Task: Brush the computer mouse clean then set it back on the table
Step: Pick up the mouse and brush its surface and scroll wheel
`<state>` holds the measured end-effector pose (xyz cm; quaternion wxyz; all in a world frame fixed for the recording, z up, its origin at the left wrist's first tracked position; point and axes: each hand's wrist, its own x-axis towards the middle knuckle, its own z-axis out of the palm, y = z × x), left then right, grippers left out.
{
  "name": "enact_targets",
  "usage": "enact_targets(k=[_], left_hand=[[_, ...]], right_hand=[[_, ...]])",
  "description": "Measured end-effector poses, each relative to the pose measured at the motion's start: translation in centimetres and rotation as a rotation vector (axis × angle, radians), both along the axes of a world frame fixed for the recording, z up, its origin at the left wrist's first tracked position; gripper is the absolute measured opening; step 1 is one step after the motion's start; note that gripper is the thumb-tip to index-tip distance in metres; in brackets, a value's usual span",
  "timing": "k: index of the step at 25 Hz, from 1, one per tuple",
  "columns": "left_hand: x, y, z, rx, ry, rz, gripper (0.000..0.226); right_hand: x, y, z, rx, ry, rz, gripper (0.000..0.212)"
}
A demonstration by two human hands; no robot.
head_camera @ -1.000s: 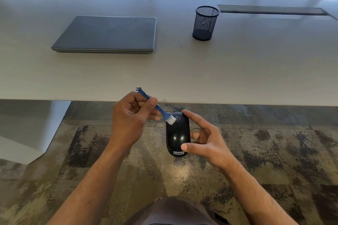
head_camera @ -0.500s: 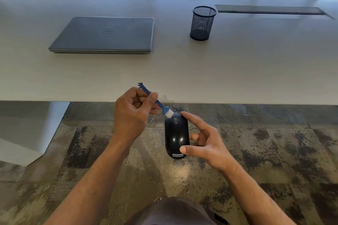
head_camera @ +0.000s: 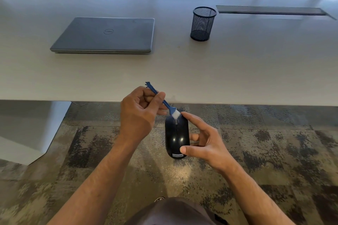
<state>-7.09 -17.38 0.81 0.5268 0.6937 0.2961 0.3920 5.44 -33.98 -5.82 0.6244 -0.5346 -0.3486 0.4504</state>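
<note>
A glossy black computer mouse (head_camera: 176, 133) is held in the air in front of the white table (head_camera: 237, 71), below its near edge. My right hand (head_camera: 204, 142) grips it, thumb at the rear by the logo and index finger at the front tip. My left hand (head_camera: 140, 115) pinches a small blue brush (head_camera: 162, 101) by its thin handle. The white bristles touch the mouse's front end, just beyond the scroll wheel.
A closed grey laptop (head_camera: 108, 35) lies on the table's left half. A black mesh pen cup (head_camera: 203, 23) stands right of it, and a dark cable slot (head_camera: 270, 10) runs further right. Patterned carpet (head_camera: 274, 151) lies below; a table leg panel (head_camera: 31, 129) stands at left.
The brush bristles have slid along the mouse's top from beside the scroll wheel forward to its front tip. Both hands have drifted slightly away from me, toward the table edge.
</note>
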Motion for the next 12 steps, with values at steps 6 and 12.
enact_targets(k=[6, 12], left_hand=[[0.0, 0.4, -0.4, 0.074, 0.102, 0.066, 0.009], [-0.1, 0.3, 0.2, 0.015, 0.007, 0.013, 0.007]], right_hand=[[0.2, -0.2, -0.1, 0.012, 0.014, 0.0, 0.088], [0.1, -0.2, -0.1, 0.006, -0.001, 0.002, 0.087]])
